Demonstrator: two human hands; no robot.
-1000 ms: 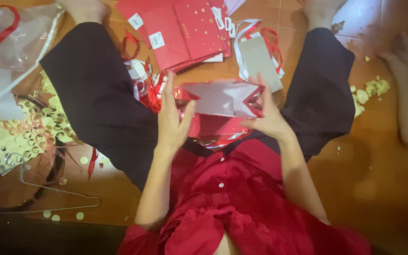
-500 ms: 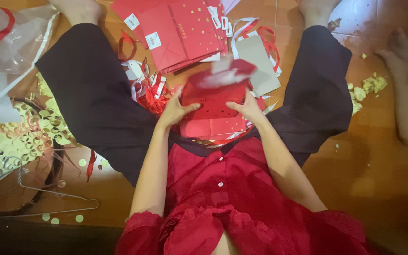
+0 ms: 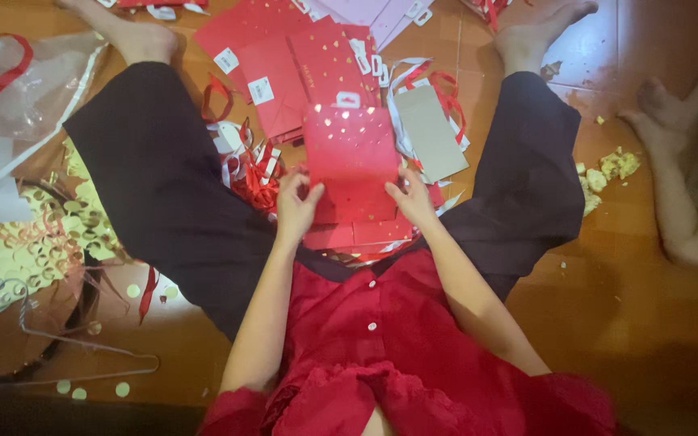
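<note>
Left hand (image 3: 296, 206): gripping the red bag (image 3: 352, 161) by its left edge.
Right hand (image 3: 412, 198): gripping the right edge.
Just beyond: grey card (image 3: 432, 133), ribbons (image 3: 252, 173).

Lighting is warm and moderately dim, with an orange cast over the wooden floor (image 3: 672, 323). The upper half of the view is brighter; the lower edge and lower left corner fall into deep shadow. Soft sheen shows on the floor tiles at upper right and on the clear plastic bag (image 3: 18, 89) at upper left. Gold foil scraps (image 3: 10, 250) give scattered glints. Focus is soft throughout; the red paper bag (image 3: 351, 157) shows slight motion blur. Wide-angle stretch is evident toward the edges.
</note>
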